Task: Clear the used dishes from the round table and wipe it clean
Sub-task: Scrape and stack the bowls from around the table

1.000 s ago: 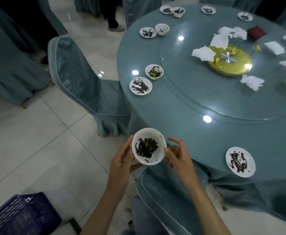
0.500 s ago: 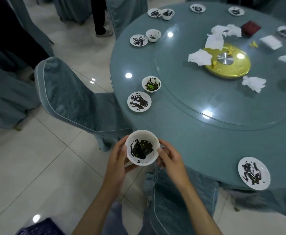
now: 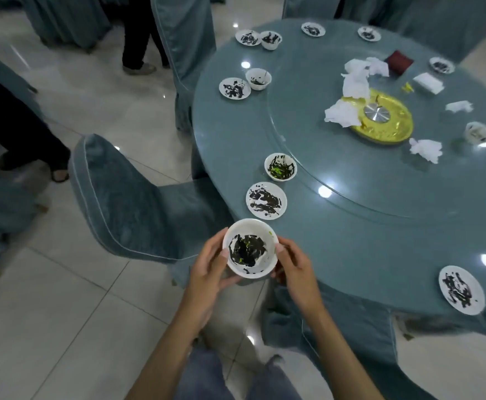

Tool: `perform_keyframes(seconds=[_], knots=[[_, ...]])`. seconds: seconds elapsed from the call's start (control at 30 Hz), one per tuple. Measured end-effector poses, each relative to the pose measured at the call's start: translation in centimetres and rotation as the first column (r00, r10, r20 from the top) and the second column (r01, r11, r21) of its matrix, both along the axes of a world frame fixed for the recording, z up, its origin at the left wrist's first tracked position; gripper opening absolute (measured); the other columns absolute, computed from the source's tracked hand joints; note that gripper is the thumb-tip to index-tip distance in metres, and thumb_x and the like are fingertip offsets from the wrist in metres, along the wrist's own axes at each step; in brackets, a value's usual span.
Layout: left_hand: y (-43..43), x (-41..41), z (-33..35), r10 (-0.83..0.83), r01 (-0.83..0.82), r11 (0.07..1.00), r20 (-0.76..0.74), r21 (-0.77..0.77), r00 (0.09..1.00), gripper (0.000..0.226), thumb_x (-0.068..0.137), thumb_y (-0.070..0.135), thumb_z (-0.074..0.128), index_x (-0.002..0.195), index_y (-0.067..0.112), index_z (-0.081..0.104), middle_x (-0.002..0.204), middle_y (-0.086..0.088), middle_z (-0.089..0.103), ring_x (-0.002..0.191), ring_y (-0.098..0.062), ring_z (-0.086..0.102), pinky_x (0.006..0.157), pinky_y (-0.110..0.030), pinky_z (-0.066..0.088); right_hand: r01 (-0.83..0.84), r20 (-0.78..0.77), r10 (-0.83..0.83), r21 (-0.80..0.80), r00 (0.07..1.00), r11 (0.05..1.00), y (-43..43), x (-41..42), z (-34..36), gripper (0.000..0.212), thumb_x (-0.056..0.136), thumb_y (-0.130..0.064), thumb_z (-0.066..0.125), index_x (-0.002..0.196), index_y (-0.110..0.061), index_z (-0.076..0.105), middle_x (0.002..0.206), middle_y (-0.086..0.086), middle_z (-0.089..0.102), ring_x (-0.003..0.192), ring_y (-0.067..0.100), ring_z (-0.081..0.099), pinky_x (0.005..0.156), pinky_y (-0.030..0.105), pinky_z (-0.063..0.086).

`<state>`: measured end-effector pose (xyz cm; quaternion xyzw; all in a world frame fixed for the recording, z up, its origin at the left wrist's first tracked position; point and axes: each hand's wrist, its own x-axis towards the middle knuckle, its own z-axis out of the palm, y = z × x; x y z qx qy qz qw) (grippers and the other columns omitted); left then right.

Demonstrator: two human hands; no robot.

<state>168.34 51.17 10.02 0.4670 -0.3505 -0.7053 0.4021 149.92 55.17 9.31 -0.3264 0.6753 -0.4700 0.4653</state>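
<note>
A white bowl [image 3: 250, 248] smeared with dark and green residue hangs just off the near left edge of the round teal table [image 3: 380, 241]. My left hand [image 3: 210, 272] curls round its left side and underside. My right hand [image 3: 293, 267] holds its right rim with thumb and fingers. On the table close by lie a dirty plate [image 3: 266, 200] and a dirty bowl [image 3: 280, 166]. Another stained plate [image 3: 461, 290] sits at the near right edge. Several more used plates and bowls ring the far rim.
A glass turntable [image 3: 351, 168] with a gold centre [image 3: 383, 118] carries crumpled napkins [image 3: 341, 114]. A covered chair [image 3: 126, 197] stands left of me, another [image 3: 337, 319] right below my hands. People's legs [image 3: 138, 39] stand at the far left.
The view has swung toward the table's left side and the purple basket has left the frame. The bowl stays held in both hands, now beside the plate at the table edge.
</note>
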Motion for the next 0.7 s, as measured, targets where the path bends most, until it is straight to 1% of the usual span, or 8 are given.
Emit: perform_keyframes(seconds=[0.1, 0.2, 0.27, 0.33, 0.43, 0.5, 0.6, 0.7], knots=[[-1.7, 1.9, 0.8, -0.025, 0.025, 0.999, 0.007, -0.027, 1.0, 0.037, 0.105, 0.015, 0.054, 0.141, 0.027, 0.057, 0.139, 0.009, 0.064, 0.129, -0.014, 0.061, 0.085, -0.041, 0.062, 0.012, -0.016, -0.013, -0.024, 1.0, 1.0, -1.8, 1.8, 1.0, 0.023, 0.108, -0.023, 0.051, 0.118, -0.025, 0.071, 0.089, 0.012, 0.071, 0.067, 0.015, 0.057, 0.058, 0.026, 0.048], [-3.3, 2.7, 1.2, -0.019, 0.019, 0.999, 0.012, -0.036, 1.0, 0.036, 0.105, 0.016, 0.054, 0.138, 0.03, 0.059, 0.135, 0.012, 0.066, 0.126, -0.01, 0.063, 0.082, -0.038, 0.062, -0.008, -0.023, 0.007, -0.025, 1.0, 1.0, -3.3, 2.3, 1.5, 0.022, 0.107, -0.022, 0.052, 0.12, -0.023, 0.07, 0.079, 0.01, 0.068, 0.064, 0.014, 0.057, 0.058, 0.025, 0.047], [-4.5, 2.9, 1.2, -0.018, 0.019, 0.999, 0.018, -0.037, 1.0, 0.034, 0.105, 0.016, 0.054, 0.136, 0.03, 0.06, 0.133, 0.013, 0.067, 0.124, -0.01, 0.064, 0.08, -0.037, 0.062, -0.015, -0.018, 0.015, -0.014, 1.0, 1.0, -4.2, 2.2, 1.6, 0.021, 0.106, -0.023, 0.055, 0.12, -0.019, 0.07, 0.072, 0.006, 0.065, 0.062, 0.013, 0.057, 0.057, 0.024, 0.046], [-5.8, 3.1, 1.0, -0.028, 0.03, 0.998, 0.045, -0.049, 0.999, 0.035, 0.105, 0.015, 0.054, 0.137, 0.029, 0.06, 0.133, 0.012, 0.068, 0.123, -0.011, 0.065, 0.079, -0.036, 0.063, 0.005, 0.0, -0.005, -0.009, 1.0, 1.0, -5.3, 1.6, 1.3, 0.021, 0.105, -0.024, 0.057, 0.116, -0.015, 0.071, 0.07, 0.008, 0.064, 0.061, 0.014, 0.057, 0.057, 0.023, 0.045], [-8.1, 3.0, 0.3, -0.031, 0.035, 0.999, 0.086, -0.04, 0.996, 0.038, 0.105, 0.012, 0.054, 0.141, 0.025, 0.058, 0.136, 0.008, 0.066, 0.123, -0.015, 0.066, 0.079, -0.037, 0.063, 0.081, -0.008, -0.081, 0.031, 0.997, 0.996, -7.3, -0.5, -0.2, 0.02, 0.105, -0.025, 0.056, 0.112, -0.014, 0.071, 0.072, 0.011, 0.067, 0.063, 0.017, 0.058, 0.058, 0.026, 0.045], [-9.8, 2.7, -0.2, -0.027, 0.03, 0.999, 0.097, -0.026, 0.995, 0.039, 0.105, 0.011, 0.054, 0.142, 0.023, 0.058, 0.135, 0.007, 0.066, 0.121, -0.013, 0.066, 0.079, -0.039, 0.064, 0.143, -0.032, -0.141, 0.064, 0.989, 0.988, -9.0, -2.4, -1.8, 0.019, 0.106, -0.022, 0.056, 0.112, -0.013, 0.071, 0.074, 0.013, 0.067, 0.064, 0.018, 0.059, 0.059, 0.029, 0.047], [-12.8, 1.5, -0.8, -0.039, 0.044, 0.998, 0.123, -0.034, 0.992, 0.039, 0.105, 0.012, 0.055, 0.142, 0.023, 0.058, 0.132, 0.01, 0.068, 0.121, -0.012, 0.066, 0.081, -0.042, 0.064, 0.242, -0.058, -0.237, 0.097, 0.97, 0.965, -12.0, -5.9, -4.6, 0.018, 0.105, -0.015, 0.055, 0.109, -0.011, 0.072, 0.075, 0.011, 0.068, 0.064, 0.016, 0.059, 0.057, 0.028, 0.046], [-16.3, -0.2, -1.4, -0.064, 0.074, 0.996, 0.177, -0.055, 0.982, 0.037, 0.105, 0.014, 0.055, 0.139, 0.027, 0.059, 0.129, 0.014, 0.069, 0.119, -0.01, 0.067, 0.08, -0.039, 0.064, 0.307, -0.064, -0.301, 0.137, 0.951, 0.942, -15.5, -9.5, -7.5, 0.015, 0.103, -0.01, 0.056, 0.106, -0.009, 0.071, 0.075, 0.009, 0.07, 0.061, 0.016, 0.059, 0.055, 0.028, 0.045]])
